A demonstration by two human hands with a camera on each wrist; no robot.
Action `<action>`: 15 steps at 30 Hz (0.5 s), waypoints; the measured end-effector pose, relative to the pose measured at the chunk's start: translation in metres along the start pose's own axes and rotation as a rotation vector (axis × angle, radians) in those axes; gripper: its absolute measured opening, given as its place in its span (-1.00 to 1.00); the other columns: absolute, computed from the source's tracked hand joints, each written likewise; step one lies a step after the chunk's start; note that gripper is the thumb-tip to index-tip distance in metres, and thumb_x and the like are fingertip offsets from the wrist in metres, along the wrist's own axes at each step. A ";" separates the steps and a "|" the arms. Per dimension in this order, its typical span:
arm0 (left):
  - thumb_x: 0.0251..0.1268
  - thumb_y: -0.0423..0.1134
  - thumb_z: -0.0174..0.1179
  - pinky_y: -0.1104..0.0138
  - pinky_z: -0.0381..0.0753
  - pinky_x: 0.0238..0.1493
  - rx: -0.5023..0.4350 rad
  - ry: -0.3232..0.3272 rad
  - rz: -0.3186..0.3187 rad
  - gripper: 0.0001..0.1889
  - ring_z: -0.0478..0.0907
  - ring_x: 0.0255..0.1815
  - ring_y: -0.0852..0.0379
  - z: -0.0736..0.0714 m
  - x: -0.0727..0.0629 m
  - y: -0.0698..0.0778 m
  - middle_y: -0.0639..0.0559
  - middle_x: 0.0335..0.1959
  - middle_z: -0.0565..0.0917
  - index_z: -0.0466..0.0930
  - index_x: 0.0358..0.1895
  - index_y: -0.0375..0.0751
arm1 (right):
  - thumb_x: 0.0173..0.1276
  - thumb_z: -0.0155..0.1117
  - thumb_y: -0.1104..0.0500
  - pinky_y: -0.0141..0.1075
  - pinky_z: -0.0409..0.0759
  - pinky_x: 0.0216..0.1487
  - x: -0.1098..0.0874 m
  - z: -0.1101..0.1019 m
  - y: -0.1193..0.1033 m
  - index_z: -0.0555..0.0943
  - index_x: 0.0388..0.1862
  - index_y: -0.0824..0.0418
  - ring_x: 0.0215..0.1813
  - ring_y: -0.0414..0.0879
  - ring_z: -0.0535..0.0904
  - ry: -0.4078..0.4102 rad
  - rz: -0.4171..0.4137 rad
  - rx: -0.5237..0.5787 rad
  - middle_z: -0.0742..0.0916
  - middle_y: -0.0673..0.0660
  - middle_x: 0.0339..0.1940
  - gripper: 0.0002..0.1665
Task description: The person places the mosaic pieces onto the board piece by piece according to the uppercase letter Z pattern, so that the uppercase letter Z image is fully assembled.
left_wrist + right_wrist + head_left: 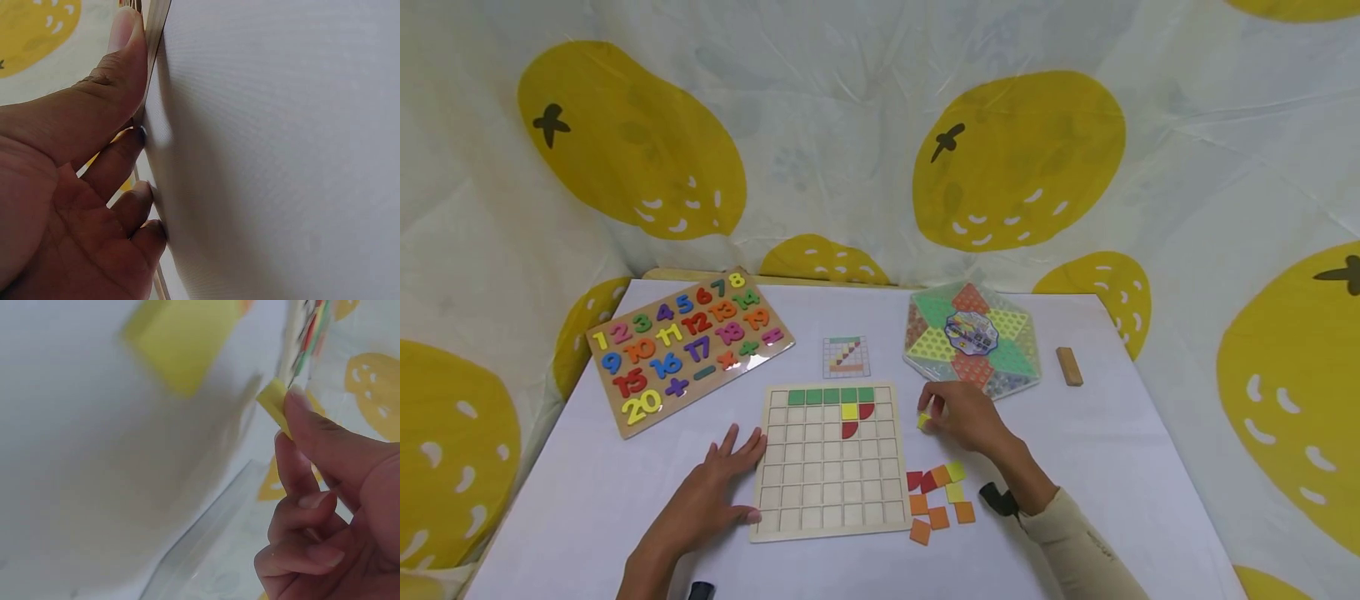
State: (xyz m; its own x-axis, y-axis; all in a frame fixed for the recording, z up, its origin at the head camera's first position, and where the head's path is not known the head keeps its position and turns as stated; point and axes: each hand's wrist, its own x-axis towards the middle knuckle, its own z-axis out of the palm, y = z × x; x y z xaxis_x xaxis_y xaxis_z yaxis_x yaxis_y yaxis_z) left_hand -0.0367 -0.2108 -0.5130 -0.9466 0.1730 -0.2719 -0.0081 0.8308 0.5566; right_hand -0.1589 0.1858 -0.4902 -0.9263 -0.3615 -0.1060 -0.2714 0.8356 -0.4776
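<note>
A wooden grid board (814,472) lies in front of me. Along its top row sit several green square tiles (814,397), with a yellow tile (849,411) below them and two red rounded tiles (866,410) beside and under that one. My left hand (703,500) rests at the board's left side, fingers spread, thumb (122,62) touching the edge. To the right of the board my right hand (964,417) pinches a yellow tile (273,405) between thumb and finger, above the table. Loose orange, red and yellow tiles (938,517) lie by the board's lower right corner.
A small printed pattern card (846,358) lies behind the board. A number puzzle board (691,346) is at the back left, a hexagonal star-patterned game board (973,337) at the back right. Further right lies a small wooden block (1070,367). A fruit-print cloth (835,125) hangs behind the table.
</note>
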 end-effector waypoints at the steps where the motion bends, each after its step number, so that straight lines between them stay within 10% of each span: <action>1: -0.16 -0.06 0.73 -0.37 -0.02 0.61 -0.001 0.000 0.001 0.18 -0.17 0.80 -0.33 0.000 0.000 0.000 0.06 0.70 0.21 0.28 0.65 0.04 | 0.20 0.67 0.21 -0.29 0.45 -0.26 0.000 0.000 -0.003 0.72 -0.34 -0.08 -0.35 -0.18 0.49 -0.001 -0.016 0.011 0.64 -0.14 -0.48 -0.74; 15: -0.16 -0.03 0.73 -0.38 -0.02 0.60 -0.018 -0.002 -0.004 0.17 -0.18 0.80 -0.31 0.001 0.000 -0.002 0.09 0.71 0.20 0.28 0.65 0.08 | 0.32 0.61 0.12 -0.34 0.46 -0.30 0.016 0.016 -0.059 0.71 -0.22 -0.09 -0.40 -0.18 0.51 -0.044 -0.138 0.116 0.69 -0.18 -0.44 -0.81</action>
State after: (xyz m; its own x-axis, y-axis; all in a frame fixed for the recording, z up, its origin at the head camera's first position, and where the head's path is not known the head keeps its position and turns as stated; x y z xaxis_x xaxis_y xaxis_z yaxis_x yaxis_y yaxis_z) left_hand -0.0362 -0.2117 -0.5144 -0.9459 0.1712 -0.2756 -0.0171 0.8220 0.5692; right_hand -0.1530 0.1239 -0.4777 -0.8696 -0.4888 -0.0693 -0.3604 0.7244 -0.5877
